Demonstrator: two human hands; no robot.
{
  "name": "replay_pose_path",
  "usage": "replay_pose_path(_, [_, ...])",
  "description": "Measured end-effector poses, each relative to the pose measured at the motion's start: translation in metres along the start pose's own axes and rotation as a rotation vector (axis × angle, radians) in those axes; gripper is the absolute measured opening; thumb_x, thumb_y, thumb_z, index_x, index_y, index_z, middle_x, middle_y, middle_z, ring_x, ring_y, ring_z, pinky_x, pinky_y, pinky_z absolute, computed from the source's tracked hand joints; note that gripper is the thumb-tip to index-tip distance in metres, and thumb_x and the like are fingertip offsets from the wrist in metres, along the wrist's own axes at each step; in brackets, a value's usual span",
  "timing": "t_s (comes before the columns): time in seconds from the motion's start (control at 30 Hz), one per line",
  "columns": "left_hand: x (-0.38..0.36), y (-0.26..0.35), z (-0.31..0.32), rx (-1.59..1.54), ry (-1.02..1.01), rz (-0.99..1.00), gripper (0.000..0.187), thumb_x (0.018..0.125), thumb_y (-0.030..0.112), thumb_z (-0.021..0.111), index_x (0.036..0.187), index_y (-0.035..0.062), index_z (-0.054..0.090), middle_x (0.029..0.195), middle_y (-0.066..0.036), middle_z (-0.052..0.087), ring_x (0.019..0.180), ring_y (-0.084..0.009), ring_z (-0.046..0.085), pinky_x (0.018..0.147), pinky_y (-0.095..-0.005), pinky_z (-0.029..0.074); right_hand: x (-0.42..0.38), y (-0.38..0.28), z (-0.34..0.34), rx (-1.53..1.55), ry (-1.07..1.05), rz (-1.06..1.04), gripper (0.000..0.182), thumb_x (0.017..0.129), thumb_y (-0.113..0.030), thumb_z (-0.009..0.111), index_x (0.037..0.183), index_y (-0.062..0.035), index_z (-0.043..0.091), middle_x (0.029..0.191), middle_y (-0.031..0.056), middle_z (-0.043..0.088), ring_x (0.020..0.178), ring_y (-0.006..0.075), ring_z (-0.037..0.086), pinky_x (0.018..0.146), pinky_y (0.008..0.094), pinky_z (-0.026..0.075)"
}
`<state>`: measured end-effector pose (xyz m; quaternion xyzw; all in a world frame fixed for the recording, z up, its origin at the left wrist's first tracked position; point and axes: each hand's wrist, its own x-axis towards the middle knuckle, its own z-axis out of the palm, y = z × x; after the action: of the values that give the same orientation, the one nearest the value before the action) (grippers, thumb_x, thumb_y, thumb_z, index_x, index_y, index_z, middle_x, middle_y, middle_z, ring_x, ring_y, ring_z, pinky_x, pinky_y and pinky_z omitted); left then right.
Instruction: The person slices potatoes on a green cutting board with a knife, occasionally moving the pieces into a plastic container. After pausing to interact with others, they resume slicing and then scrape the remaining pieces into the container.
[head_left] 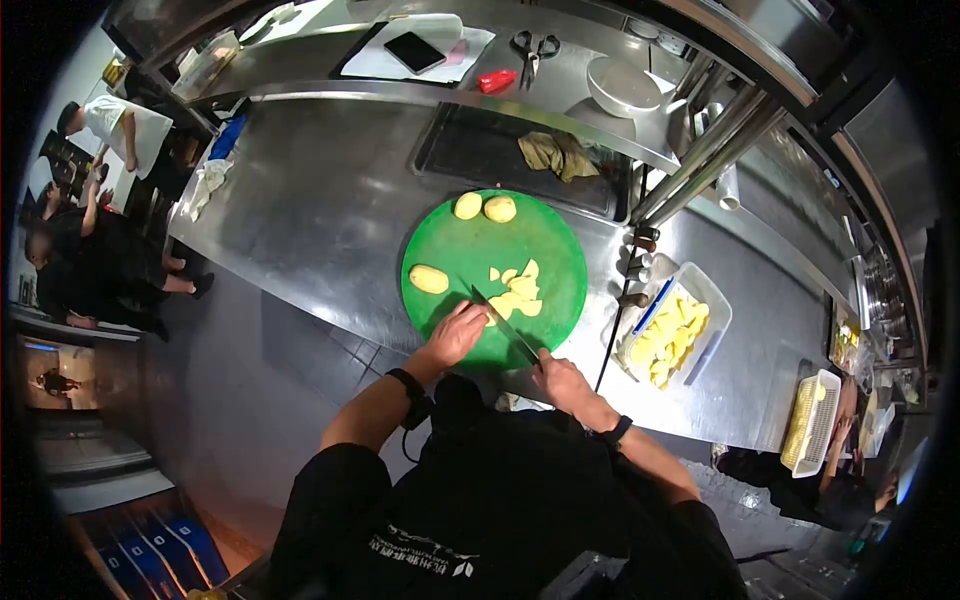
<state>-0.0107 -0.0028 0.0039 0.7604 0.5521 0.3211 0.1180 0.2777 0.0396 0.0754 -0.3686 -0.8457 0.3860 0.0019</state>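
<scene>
A round green cutting board (445, 235) lies on the steel counter. My right hand (566, 385) is wrapped round the handle of a knife (515, 333), whose blade points up and left across the board. Bent over a piece of potato beside the blade, my left hand (459, 332) has its fingers together. Cut potato pieces (522, 290) lie right of the blade. One whole peeled potato (429, 279) rests at the board's left, and two more (484, 207) sit near its top edge.
A clear container (714, 330) of potato pieces stands to the right. Behind the board is a black tray (470, 150) with a cloth (557, 156). The shelf holds scissors (533, 55), a phone (415, 52) and a bowl (622, 88). Other people are at far left and right.
</scene>
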Motion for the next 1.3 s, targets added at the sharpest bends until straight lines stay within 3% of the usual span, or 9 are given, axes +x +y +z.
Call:
replay_pose_path(0.17, [-0.004, 0.0, 0.004, 0.017, 0.008, -0.013, 0.013, 0.088, -0.001, 0.069, 0.101, -0.0002, 0.065, 0.115, -0.016, 0.065, 0.104, -0.0378, 0.061, 0.087, -0.0457, 0.055, -0.012, -0.012, -0.02, 0.016, -0.005, 0.021, 0.024, 0.101, -0.018, 0.063, 0.108, 0.003, 0.053, 0.081, 0.0309, 0.07, 0.084, 0.0537, 0.068, 0.074, 0.0612, 0.055])
replay_pose_path(0.27, [-0.005, 0.001, 0.003, 0.013, 0.008, -0.022, 0.013, 0.088, -0.001, 0.069, 0.101, -0.0003, 0.065, 0.116, -0.016, 0.065, 0.104, -0.0382, 0.062, 0.087, -0.0461, 0.055, -0.002, 0.01, 0.014, -0.005, -0.002, 0.004, 0.024, 0.101, -0.016, 0.064, 0.11, 0.0036, 0.053, 0.077, 0.029, 0.068, 0.08, 0.0507, 0.069, 0.072, 0.0594, 0.054])
replay_pose_path(0.4, [-0.009, 0.001, 0.001, -0.006, 0.012, -0.007, 0.013, 0.088, -0.002, 0.068, 0.101, -0.0008, 0.065, 0.115, -0.016, 0.065, 0.103, -0.0388, 0.062, 0.087, -0.0465, 0.054, -0.007, -0.014, -0.014, -0.036, -0.028, 0.046, 0.029, 0.101, -0.017, 0.063, 0.118, 0.0044, 0.055, 0.084, 0.0321, 0.07, 0.084, 0.0534, 0.069, 0.074, 0.0611, 0.055])
replay_pose_path(0.83, [-0.016, -0.007, 0.015, 0.005, 0.046, -0.007, 0.012, 0.089, -0.003, 0.065, 0.1, -0.0032, 0.065, 0.113, -0.017, 0.066, 0.1, -0.0372, 0.062, 0.087, -0.0458, 0.054, -0.012, -0.007, -0.004, 0.015, -0.044, 0.039, 0.031, 0.1, -0.015, 0.064, 0.12, 0.0075, 0.055, 0.084, 0.031, 0.07, 0.086, 0.052, 0.069, 0.078, 0.0586, 0.056])
replay_pose_path(0.93, [-0.014, -0.006, 0.01, 0.006, 0.047, 0.017, 0.013, 0.089, -0.004, 0.065, 0.102, -0.0035, 0.065, 0.112, -0.017, 0.065, 0.1, -0.0369, 0.062, 0.088, -0.0456, 0.053, -0.009, -0.002, 0.002, 0.042, -0.042, 0.048, 0.03, 0.101, -0.017, 0.064, 0.12, 0.0041, 0.056, 0.087, 0.0333, 0.07, 0.088, 0.0547, 0.068, 0.078, 0.0624, 0.055])
replay_pose_path(1.1, [-0.016, -0.008, 0.014, -0.014, 0.035, -0.01, 0.015, 0.09, -0.005, 0.064, 0.104, -0.0039, 0.066, 0.111, -0.017, 0.065, 0.1, -0.037, 0.062, 0.088, -0.0457, 0.053, -0.023, -0.019, -0.027, 0.028, -0.012, 0.019, 0.028, 0.101, -0.017, 0.064, 0.117, 0.0046, 0.057, 0.083, 0.0332, 0.069, 0.084, 0.0546, 0.068, 0.076, 0.0625, 0.055])
replay_pose_path(1.3, [-0.016, -0.003, 0.01, -0.026, 0.054, -0.02, 0.015, 0.089, -0.005, 0.065, 0.104, -0.0039, 0.067, 0.11, -0.017, 0.066, 0.1, -0.0365, 0.062, 0.087, -0.0448, 0.054, -0.024, -0.009, -0.017, 0.037, -0.033, 0.043, 0.027, 0.101, -0.016, 0.063, 0.116, 0.0052, 0.057, 0.081, 0.0325, 0.07, 0.083, 0.0543, 0.069, 0.074, 0.0624, 0.055])
